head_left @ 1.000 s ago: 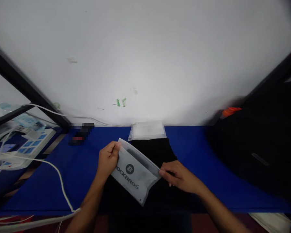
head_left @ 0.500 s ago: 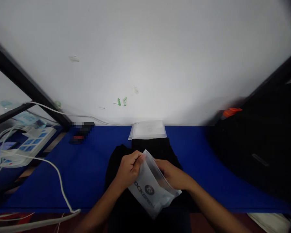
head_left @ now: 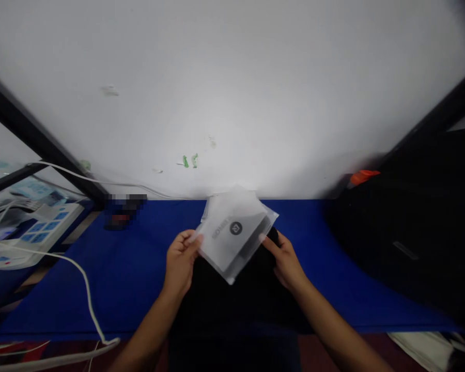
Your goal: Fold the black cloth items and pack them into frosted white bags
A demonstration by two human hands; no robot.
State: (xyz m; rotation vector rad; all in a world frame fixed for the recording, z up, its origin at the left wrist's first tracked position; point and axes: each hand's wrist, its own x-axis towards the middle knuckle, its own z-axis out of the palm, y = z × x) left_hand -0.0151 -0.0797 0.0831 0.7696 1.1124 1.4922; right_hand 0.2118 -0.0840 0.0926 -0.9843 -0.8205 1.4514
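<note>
A frosted zip bag with a round dark logo is held tilted between both hands, its printing upside down to me. My left hand pinches its left corner between thumb and fingers. On the right edge, my right hand grips the bag with the thumb on top; its other fingers are mostly hidden. Black folded cloth lies beneath the bag and hands. Behind, against the wall, lie more pale plastic bags, partly covered by the held one.
The blue tabletop meets a white wall. A large black bag fills the right side. At left are a white power strip, white cables and a blurred dark object.
The bag has been turned around and moved up, away from me, over the cloth. My right hand has come from its opening to its right edge; my left hand has shifted left.
</note>
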